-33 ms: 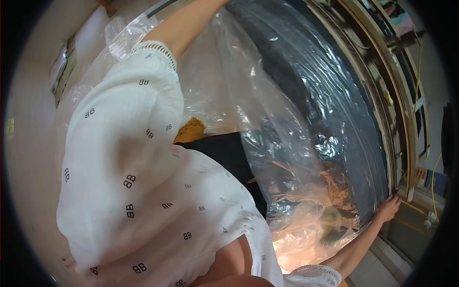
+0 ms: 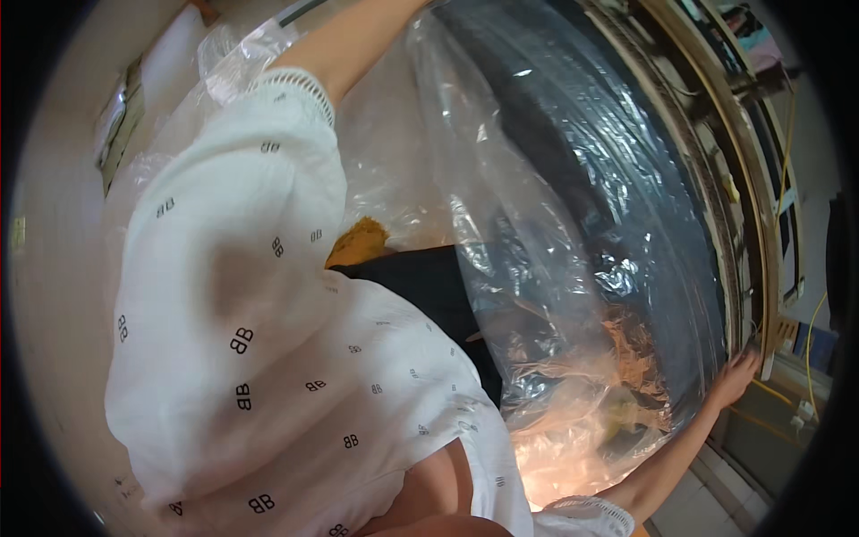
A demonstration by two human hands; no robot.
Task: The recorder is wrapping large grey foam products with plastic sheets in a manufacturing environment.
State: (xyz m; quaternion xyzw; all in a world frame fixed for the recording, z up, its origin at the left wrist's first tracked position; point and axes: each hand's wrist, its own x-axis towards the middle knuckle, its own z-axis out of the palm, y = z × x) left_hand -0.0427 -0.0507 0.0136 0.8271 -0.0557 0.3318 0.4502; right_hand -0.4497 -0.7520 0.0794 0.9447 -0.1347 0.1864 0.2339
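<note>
My right hand point(image 2: 734, 378) is at the lower right, by the near end of a long wooden frame point(image 2: 750, 206). Its fingers are bent together at the frame's edge; what lies between them is too small to make out. My left arm point(image 2: 362, 49) stretches to the top edge, and the hand is out of view. Between my arms a dark sheet point(image 2: 528, 134) lies stretched along the frame, with shiny clear plastic film point(image 2: 537, 233) over it. The film also drapes across my lap.
Past the frame, yellow cords point(image 2: 816, 340) hang near a blue box point(image 2: 812, 347). A mustard-coloured fuzzy piece point(image 2: 360, 242) shows beside my dark clothing point(image 2: 420, 277). Pale floor point(image 2: 67, 295) spreads at the left, with a greenish flat item point(image 2: 121, 125) on it.
My right hand's fingers have shifted slightly upward along the frame's end. The left arm has barely moved, and the view is tilted a little.
</note>
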